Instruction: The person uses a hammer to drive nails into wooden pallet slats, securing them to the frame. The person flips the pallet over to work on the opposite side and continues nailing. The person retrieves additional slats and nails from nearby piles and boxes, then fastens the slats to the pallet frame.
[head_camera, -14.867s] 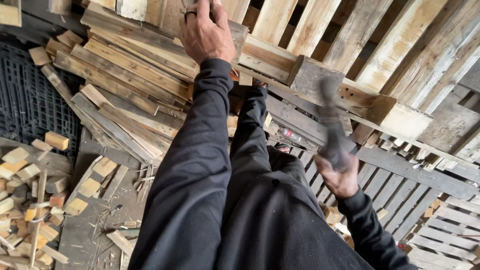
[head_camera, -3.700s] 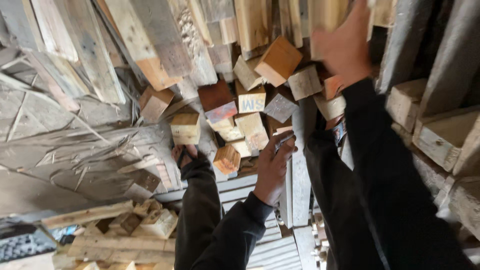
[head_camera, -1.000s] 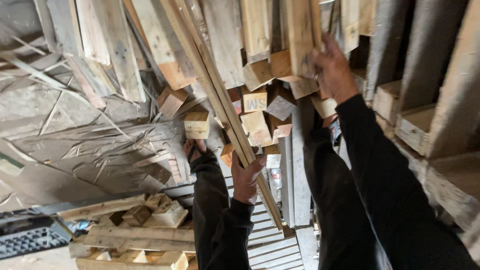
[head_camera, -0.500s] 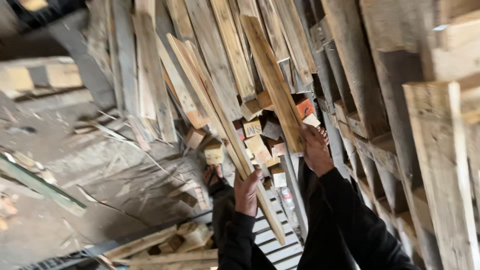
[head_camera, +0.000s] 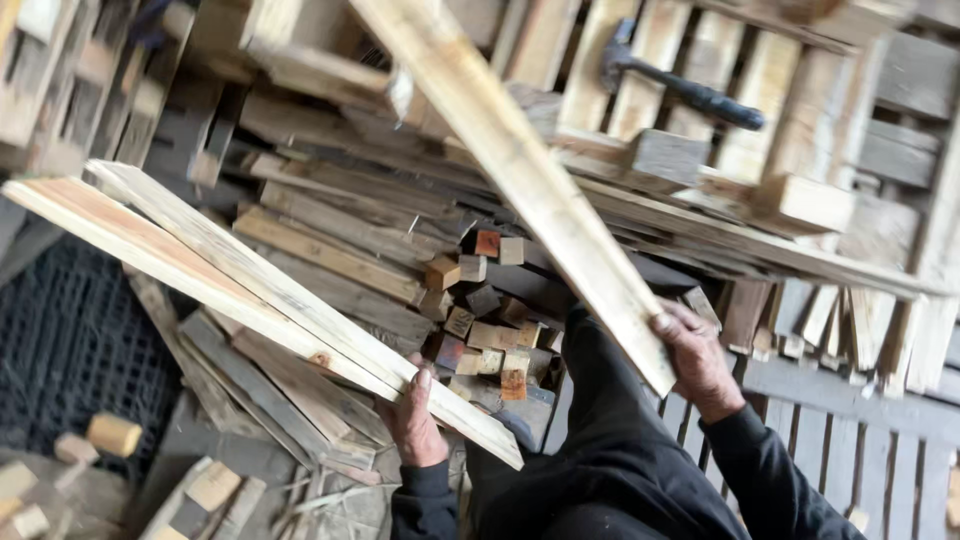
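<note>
Swung-down planks (head_camera: 270, 300), both hands (head_camera: 415, 425) gripping.

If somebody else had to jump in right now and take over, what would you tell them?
Left hand: closed around the near end of two long pale boards held together, which slant up and away to the left.
Right hand: its grip is on the near end of a single plank that rises up and away.
Between the hands lies a heap of small wooden blocks on stacked boards. A hammer rests on the pallet slats behind.
Done: three boards are lifted clear of the pile.
Left: all three are in hand and not yet set down anywhere.
</note>
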